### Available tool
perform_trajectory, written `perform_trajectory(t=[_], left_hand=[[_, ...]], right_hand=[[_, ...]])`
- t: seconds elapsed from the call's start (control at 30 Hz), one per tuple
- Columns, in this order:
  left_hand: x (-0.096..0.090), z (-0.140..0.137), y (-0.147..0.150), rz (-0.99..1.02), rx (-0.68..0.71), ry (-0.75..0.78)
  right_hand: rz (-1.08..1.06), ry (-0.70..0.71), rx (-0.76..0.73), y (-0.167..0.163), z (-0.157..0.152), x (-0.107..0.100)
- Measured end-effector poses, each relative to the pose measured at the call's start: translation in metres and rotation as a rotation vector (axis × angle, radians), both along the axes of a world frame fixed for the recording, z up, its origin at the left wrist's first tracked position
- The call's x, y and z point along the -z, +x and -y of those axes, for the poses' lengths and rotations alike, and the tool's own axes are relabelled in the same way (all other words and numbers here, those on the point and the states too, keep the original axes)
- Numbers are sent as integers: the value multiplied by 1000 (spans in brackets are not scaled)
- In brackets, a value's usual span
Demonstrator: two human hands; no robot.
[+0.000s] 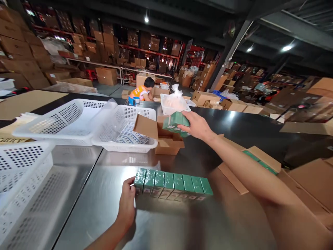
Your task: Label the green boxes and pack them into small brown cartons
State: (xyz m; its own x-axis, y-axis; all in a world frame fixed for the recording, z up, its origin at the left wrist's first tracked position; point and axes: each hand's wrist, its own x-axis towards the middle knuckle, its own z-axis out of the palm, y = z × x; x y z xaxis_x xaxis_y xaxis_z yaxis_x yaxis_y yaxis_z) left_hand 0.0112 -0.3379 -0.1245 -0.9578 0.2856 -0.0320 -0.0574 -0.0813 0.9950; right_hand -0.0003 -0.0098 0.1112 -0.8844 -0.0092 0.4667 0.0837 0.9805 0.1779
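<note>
My right hand (196,125) grips several small green boxes (174,121) in a block and holds them, tilted, over an open brown carton (169,146). The carton's flaps stand up, and its inside is partly hidden. Nearer to me, a straight row of shiny, film-wrapped green boxes (173,182) rests on the metal table. My left hand (127,203) is closed against the left end of that row, thumb at the near side. On the right, another open carton (265,158) shows more green boxes inside.
White perforated baskets (59,119) stand on the left. One basket (125,147) beside the carton holds printed label sheets (132,133). Beyond the carton, a white basket (166,109) carries a tied plastic bag (175,99). A person in an orange vest (140,92) bends at the table's far side.
</note>
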Motion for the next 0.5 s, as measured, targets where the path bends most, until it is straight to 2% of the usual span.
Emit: perform_trajectory(t=[0.07, 0.17, 0.33, 0.43, 0.5], left_hand=[[-1, -1, 1, -22, 31, -6], [-1, -2, 1, -49, 49, -1], [-1, -4, 0, -136, 66, -7], [-2, -5, -2, -144, 64, -19], [-1, -5, -2, -137, 66, -25]], right_hand=[[64, 19, -29, -24, 6, 8], [157, 11, -60, -38, 5, 18], [189, -84, -54, -36, -13, 22], [299, -144, -24, -35, -17, 27], [396, -200, -21, -33, -13, 37]])
